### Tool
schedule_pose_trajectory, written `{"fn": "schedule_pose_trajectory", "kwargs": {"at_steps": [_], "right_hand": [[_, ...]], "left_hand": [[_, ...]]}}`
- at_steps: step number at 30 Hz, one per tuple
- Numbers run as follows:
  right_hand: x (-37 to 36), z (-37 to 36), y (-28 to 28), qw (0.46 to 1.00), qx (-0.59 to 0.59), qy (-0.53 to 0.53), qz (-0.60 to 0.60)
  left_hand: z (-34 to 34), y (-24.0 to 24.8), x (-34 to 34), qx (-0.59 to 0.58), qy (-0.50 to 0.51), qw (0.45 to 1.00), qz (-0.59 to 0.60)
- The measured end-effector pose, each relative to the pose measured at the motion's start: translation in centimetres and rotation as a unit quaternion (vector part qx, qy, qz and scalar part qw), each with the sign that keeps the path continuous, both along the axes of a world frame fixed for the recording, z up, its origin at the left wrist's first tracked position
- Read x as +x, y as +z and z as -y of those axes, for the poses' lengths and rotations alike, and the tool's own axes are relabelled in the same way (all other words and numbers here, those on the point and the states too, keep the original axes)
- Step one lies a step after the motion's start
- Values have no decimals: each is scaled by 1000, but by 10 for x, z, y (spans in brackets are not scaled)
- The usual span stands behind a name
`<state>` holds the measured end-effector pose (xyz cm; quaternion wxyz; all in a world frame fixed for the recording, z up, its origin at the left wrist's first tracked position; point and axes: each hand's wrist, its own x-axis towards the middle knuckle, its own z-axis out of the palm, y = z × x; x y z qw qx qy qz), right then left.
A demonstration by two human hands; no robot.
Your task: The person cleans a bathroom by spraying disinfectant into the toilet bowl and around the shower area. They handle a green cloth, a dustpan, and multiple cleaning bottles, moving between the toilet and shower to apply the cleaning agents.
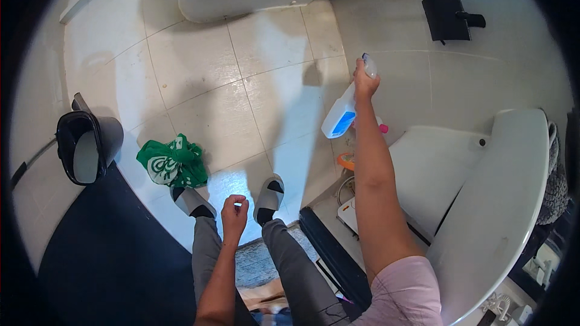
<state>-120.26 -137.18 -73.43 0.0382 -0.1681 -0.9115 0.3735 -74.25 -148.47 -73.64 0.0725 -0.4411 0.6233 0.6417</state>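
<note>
My right hand (366, 81), at the end of an outstretched arm, is wrapped round the neck of a white spray bottle (339, 115) with a blue label. The bottle tilts, its base toward the lower left and its spray head up near the wall. My left hand (234, 217) hangs in front of my legs with its fingers curled in, and I see nothing in it. Beyond it, near my slippered left foot, a knotted green plastic bag (173, 162) with a white print lies on the tiled floor (211, 108).
A white toilet (241, 0) stands at the far side. On the right are a sink (495, 205) and a wall-mounted black paper holder (447, 17). A black bin (78, 145) is at the left, beside a dark panel (115, 253). Below lies a grey mat (260, 262).
</note>
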Motion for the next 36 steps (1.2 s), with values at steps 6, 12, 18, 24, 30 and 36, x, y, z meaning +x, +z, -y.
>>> {"fn": "schedule_pose_trajectory", "kwargs": {"at_steps": [6,12,18,24,30,36], "right_hand": [[-12,35,23,993,-101,66,-7],[-28,50,11,995,-100,-8,-25],[-44,45,5,986,-152,-27,-69],[-32,44,11,984,-168,-33,-50],[-14,-17,-17,975,-195,-107,-14],[48,-60,-34,976,-145,-150,55]], "left_hand": [[2,-2,-1,-20,-8,1000,8],[4,-1,-1,-10,8,1000,10],[4,-2,-2,-4,12,1000,7],[5,-2,0,-3,14,1000,21],[1,-5,2,-2,20,1000,-1],[2,2,6,3,11,999,42]]}}
